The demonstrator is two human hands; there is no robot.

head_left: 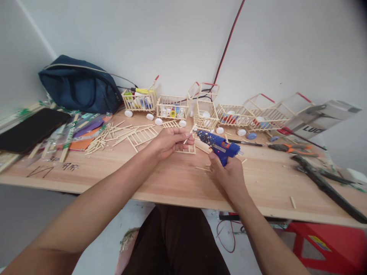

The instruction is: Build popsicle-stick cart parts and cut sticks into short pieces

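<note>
My right hand is wrapped round the handle of a blue hot glue gun, whose dark, speckled front end points left. Close to its nozzle, my left hand pinches a short, thin wooden stick between thumb and fingertips. Under the left hand lies a flat wooden stick frame, partly hidden by the fingers. A ladder-like stick panel rests on the table to the left of that hand.
Several small stick carts with wheels, including one filled cart, line the wall. Loose sticks, a phone and a blue bag are at left. Orange-handled pliers and a long black tool lie right.
</note>
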